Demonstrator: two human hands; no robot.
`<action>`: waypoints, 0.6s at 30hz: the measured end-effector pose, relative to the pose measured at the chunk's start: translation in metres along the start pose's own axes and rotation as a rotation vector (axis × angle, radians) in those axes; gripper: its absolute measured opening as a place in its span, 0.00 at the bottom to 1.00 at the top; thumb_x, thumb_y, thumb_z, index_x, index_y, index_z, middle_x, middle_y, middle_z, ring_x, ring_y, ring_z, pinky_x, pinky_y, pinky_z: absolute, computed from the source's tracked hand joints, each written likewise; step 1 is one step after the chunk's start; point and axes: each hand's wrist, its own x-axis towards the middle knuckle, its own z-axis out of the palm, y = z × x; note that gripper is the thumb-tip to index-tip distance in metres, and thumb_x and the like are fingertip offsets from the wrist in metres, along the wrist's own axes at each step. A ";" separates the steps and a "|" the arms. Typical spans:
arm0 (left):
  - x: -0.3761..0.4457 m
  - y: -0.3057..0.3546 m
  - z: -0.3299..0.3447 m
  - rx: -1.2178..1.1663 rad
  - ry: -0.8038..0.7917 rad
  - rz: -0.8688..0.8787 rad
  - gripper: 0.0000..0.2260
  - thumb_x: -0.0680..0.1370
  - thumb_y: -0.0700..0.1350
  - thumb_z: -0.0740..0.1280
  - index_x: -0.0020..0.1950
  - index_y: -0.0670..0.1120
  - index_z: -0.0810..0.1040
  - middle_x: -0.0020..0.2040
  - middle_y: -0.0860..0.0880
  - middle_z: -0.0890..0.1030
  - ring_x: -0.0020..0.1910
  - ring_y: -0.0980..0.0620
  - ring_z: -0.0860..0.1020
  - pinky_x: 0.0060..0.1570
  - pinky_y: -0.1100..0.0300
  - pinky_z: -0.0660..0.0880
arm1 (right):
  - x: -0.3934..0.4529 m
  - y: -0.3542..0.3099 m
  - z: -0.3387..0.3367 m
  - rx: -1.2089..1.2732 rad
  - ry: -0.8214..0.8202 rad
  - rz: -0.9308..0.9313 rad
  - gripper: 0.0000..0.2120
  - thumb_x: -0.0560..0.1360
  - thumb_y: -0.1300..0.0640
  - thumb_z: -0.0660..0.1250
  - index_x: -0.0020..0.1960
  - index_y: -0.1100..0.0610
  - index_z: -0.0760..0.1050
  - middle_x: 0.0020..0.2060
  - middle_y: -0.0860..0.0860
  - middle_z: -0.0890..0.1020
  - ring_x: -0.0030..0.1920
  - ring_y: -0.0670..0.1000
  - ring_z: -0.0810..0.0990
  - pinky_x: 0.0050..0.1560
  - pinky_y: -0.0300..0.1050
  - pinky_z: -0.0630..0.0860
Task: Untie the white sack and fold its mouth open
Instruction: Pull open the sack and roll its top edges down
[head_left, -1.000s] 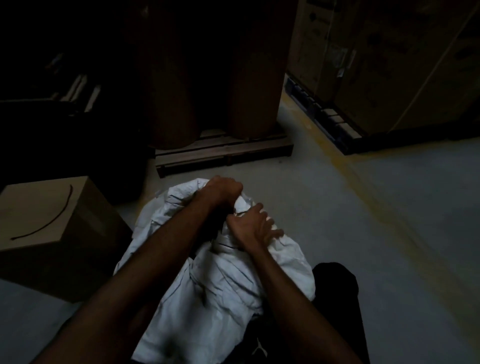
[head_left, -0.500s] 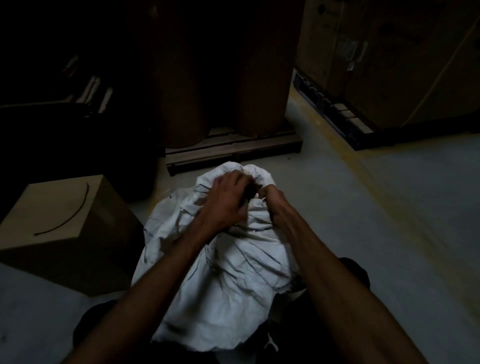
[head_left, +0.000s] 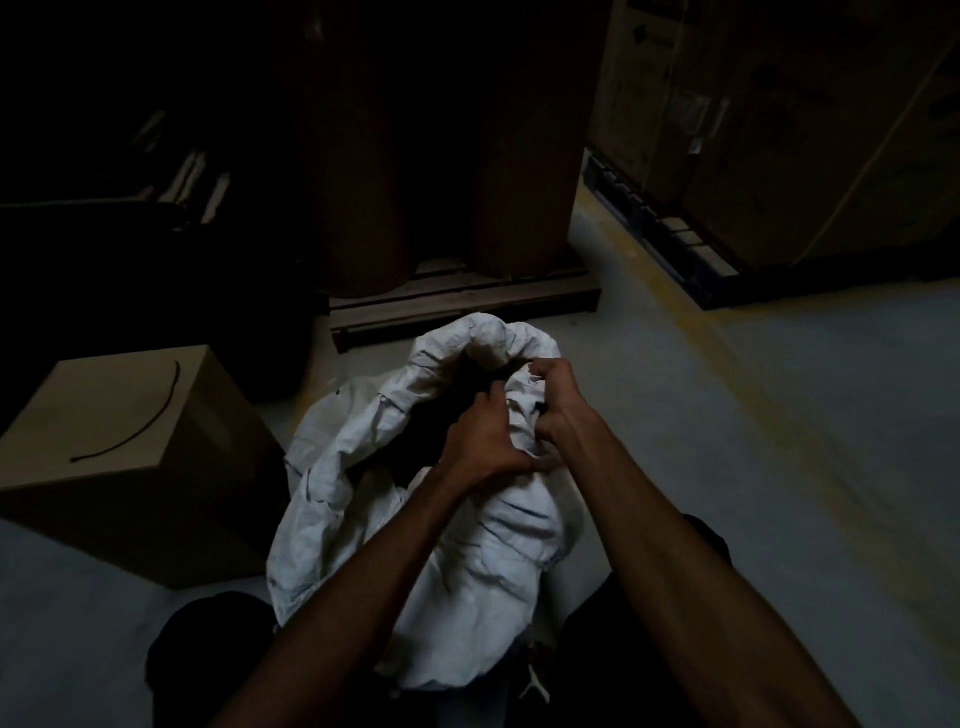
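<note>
A crumpled white sack (head_left: 332, 499) stands on the grey floor between my knees. Its mouth gapes, with a dark hollow inside and a rolled rim (head_left: 483, 343) arching over the far side. My left hand (head_left: 480, 441) pinches the near edge of the sack's mouth. My right hand (head_left: 558, 402) clutches a bunched fold of the same edge just to the right. The two hands touch each other. No tie or string is visible in the dim light.
A cardboard box (head_left: 119, 447) sits on the floor close to the sack's left. A wooden pallet (head_left: 462, 306) with two tall brown rolls (head_left: 519, 156) stands just beyond the sack. Stacked cartons (head_left: 779, 130) on a dark pallet fill the back right.
The sack's mouth has spread open, showing its dark inside. Both hands have shifted to the right side of the mouth and now grip its near edge.
</note>
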 end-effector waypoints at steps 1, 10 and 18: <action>-0.002 -0.001 0.002 -0.003 0.047 0.001 0.46 0.62 0.64 0.77 0.73 0.48 0.61 0.66 0.45 0.74 0.65 0.42 0.75 0.61 0.46 0.75 | 0.002 -0.002 -0.002 -0.018 0.018 0.046 0.12 0.75 0.58 0.55 0.35 0.59 0.73 0.28 0.52 0.75 0.31 0.51 0.73 0.36 0.39 0.71; 0.010 -0.019 -0.034 0.051 0.069 0.238 0.26 0.67 0.54 0.71 0.64 0.50 0.75 0.55 0.46 0.84 0.56 0.43 0.83 0.52 0.50 0.81 | -0.004 -0.001 -0.042 -1.100 0.052 -0.561 0.45 0.61 0.54 0.72 0.74 0.46 0.56 0.68 0.58 0.62 0.64 0.55 0.65 0.64 0.51 0.69; 0.007 -0.026 -0.064 0.061 0.066 0.274 0.25 0.57 0.59 0.70 0.47 0.43 0.77 0.38 0.50 0.80 0.40 0.47 0.79 0.36 0.63 0.72 | -0.002 0.013 -0.038 -1.952 -0.169 -1.256 0.38 0.66 0.52 0.72 0.74 0.56 0.65 0.65 0.55 0.74 0.64 0.59 0.74 0.62 0.55 0.70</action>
